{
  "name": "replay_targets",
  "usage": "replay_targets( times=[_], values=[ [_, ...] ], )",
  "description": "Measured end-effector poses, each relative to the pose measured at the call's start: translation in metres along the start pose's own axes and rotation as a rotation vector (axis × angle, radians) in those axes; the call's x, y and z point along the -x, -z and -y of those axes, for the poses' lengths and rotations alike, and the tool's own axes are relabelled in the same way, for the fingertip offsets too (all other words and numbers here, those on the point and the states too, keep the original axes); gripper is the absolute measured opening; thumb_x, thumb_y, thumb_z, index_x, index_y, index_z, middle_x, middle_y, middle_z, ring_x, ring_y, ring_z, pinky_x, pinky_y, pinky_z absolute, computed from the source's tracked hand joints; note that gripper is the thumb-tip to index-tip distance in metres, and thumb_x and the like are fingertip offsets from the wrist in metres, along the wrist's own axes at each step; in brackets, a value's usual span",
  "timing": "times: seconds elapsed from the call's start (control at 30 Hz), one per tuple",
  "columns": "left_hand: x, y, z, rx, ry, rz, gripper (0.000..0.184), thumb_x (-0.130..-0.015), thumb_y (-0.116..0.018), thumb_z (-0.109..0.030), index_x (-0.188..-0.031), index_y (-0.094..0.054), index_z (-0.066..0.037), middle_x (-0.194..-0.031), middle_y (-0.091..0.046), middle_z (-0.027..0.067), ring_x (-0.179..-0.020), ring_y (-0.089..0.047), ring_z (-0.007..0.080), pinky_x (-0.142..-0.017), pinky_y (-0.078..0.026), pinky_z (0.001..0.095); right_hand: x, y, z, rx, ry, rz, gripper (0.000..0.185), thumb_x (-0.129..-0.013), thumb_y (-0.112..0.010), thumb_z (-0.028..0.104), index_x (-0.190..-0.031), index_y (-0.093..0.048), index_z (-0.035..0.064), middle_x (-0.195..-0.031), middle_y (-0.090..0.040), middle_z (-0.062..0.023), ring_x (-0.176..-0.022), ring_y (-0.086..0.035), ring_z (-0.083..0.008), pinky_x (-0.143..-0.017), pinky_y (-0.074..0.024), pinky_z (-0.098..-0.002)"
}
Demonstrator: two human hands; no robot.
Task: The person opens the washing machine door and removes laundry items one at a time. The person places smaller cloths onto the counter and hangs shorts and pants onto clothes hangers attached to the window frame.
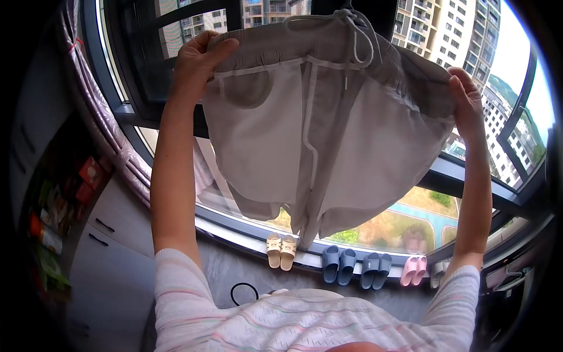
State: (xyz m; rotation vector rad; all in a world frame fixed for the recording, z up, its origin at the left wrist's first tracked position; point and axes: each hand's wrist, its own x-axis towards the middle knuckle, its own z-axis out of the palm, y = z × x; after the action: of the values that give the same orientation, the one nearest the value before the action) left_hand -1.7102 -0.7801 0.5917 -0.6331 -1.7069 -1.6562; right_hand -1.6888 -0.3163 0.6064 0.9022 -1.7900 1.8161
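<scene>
A pair of grey shorts (258, 141), with pale pocket linings and seams showing, hangs spread out in front of the window. My left hand (202, 61) grips the waistband at its left end, thumb pressed on the cloth. At the right end of the waistband my right hand (466, 97) is closed on the fabric. A white drawstring (359, 35) is tied in a bow near the top middle of the waistband. Both arms are raised and the legs of the shorts hang down between them.
Several pairs of slippers (331, 264) line the window base. A patterned curtain (117, 146) hangs at the left, beside a cabinet (111, 246) and packed shelves. Window frames (504, 196) surround the shorts; a black ring (244, 293) shows low in view.
</scene>
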Motion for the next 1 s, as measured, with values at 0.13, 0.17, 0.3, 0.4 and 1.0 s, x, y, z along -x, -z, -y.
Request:
replay_targets(
  times=[0.13, 0.17, 0.3, 0.4, 1.0],
  values=[
    [0.012, 0.006, -0.009, 0.156, 0.044, 0.168, 0.026, -0.07, -0.069, 0.0, -0.093, -0.059, -0.008, -0.083, -0.061, 0.0004, -0.076, -0.058, 0.0076, -0.072, -0.047, 0.0208, 0.013, 0.021, -0.006, 0.076, -0.13, 0.202, 0.029, -0.081, -0.066, 0.015, -0.107, -0.058, 0.0038, -0.097, -0.062, -0.0019, -0.083, -0.056, -0.0062, -0.078, -0.0462, -0.0228],
    [0.013, 0.006, -0.007, 0.155, 0.042, 0.166, 0.027, -0.069, -0.069, 0.001, -0.092, -0.059, -0.007, -0.083, -0.061, 0.0007, -0.076, -0.058, 0.008, -0.072, -0.047, 0.0211, 0.013, 0.024, -0.01, 0.016, -0.134, 0.212, 0.028, -0.08, -0.066, 0.013, -0.105, -0.058, 0.0029, -0.097, -0.063, -0.0032, -0.083, -0.057, -0.0069, -0.076, -0.0463, -0.0231],
    [0.01, -0.001, 0.006, 0.254, 0.023, 0.109, 0.028, -0.069, -0.068, 0.005, -0.092, -0.059, -0.007, -0.085, -0.061, 0.0016, -0.077, -0.059, 0.0089, -0.073, -0.047, 0.0212, 0.008, 0.023, -0.02, -0.148, -0.055, -0.035, 0.019, -0.081, -0.065, 0.01, -0.099, -0.062, 0.0032, -0.09, -0.064, -0.0025, -0.08, -0.058, -0.0078, -0.072, -0.0467, -0.0217],
    [0.012, -0.008, 0.019, 0.317, -0.001, 0.07, 0.027, -0.07, -0.067, 0.004, -0.093, -0.059, -0.006, -0.087, -0.062, 0.0024, -0.079, -0.059, 0.0095, -0.074, -0.046, 0.0211, 0.011, 0.005, -0.022, -0.208, 0.059, -0.275, 0.017, -0.081, -0.064, 0.009, -0.097, -0.063, 0.0036, -0.089, -0.065, -0.0027, -0.078, -0.059, -0.0081, -0.07, -0.0469, -0.0207],
    [0.018, -0.225, -0.105, -1.266, -0.725, 0.312, 0.015, -0.072, -0.064, -0.019, -0.077, -0.064, -0.005, -0.084, -0.058, 0.0094, -0.088, -0.054, 0.0224, -0.077, -0.042, 0.0378, 0.009, 0.007, -0.049, -0.206, 0.282, -0.293, 0.017, -0.079, -0.065, 0.006, -0.097, -0.064, 0.0038, -0.088, -0.065, -0.0024, -0.077, -0.059, -0.0072, -0.066, -0.0469, -0.0202]
  ],
)
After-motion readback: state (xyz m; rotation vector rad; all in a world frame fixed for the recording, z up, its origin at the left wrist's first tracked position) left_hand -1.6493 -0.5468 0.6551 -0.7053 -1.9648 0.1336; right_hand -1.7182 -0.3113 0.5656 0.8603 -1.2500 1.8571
